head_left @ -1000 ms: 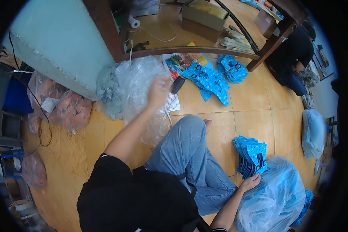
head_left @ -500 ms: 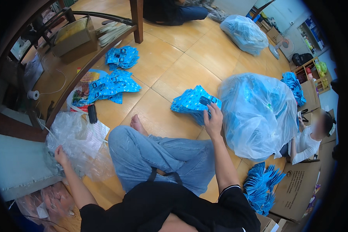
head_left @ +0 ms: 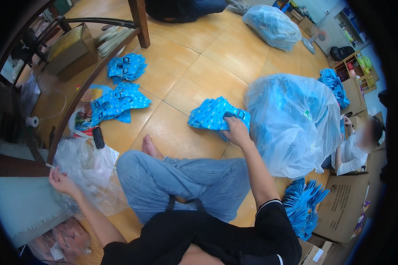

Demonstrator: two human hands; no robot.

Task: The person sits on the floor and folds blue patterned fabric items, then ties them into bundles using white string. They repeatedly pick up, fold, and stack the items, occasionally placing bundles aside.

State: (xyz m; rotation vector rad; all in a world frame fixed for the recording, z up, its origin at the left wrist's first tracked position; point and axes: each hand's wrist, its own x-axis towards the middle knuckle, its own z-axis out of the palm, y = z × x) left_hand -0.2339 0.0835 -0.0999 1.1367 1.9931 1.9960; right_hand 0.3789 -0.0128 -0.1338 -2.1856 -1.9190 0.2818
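My right hand [head_left: 238, 131] reaches onto a stack of blue patterned flat pieces [head_left: 212, 115] on the floor ahead of me. Its fingers are bent closely over the stack's right end, at a dark patch [head_left: 229, 114], gripping the top piece. My left hand [head_left: 63, 181] is out to the left, fingers curled together, beside a crumpled clear plastic bag [head_left: 82, 161]. Whatever those fingers hold is too small to make out. Two more blue stacks, a nearer one [head_left: 121, 104] and a farther one [head_left: 127, 67], lie at the left with black frame shapes on top.
A large clear bag of blue pieces [head_left: 292, 128] stands right of the stack. Fanned blue pieces [head_left: 303, 205] lie by a cardboard box [head_left: 342, 205]. A black oblong object [head_left: 98, 138] rests near the plastic. A wooden table leg [head_left: 139, 26] rises left; another person [head_left: 356, 145] sits right.
My right hand has closed in over the stack's right end, covering more of the dark patch. My left hand has shifted slightly left. The whole view has shifted a little.
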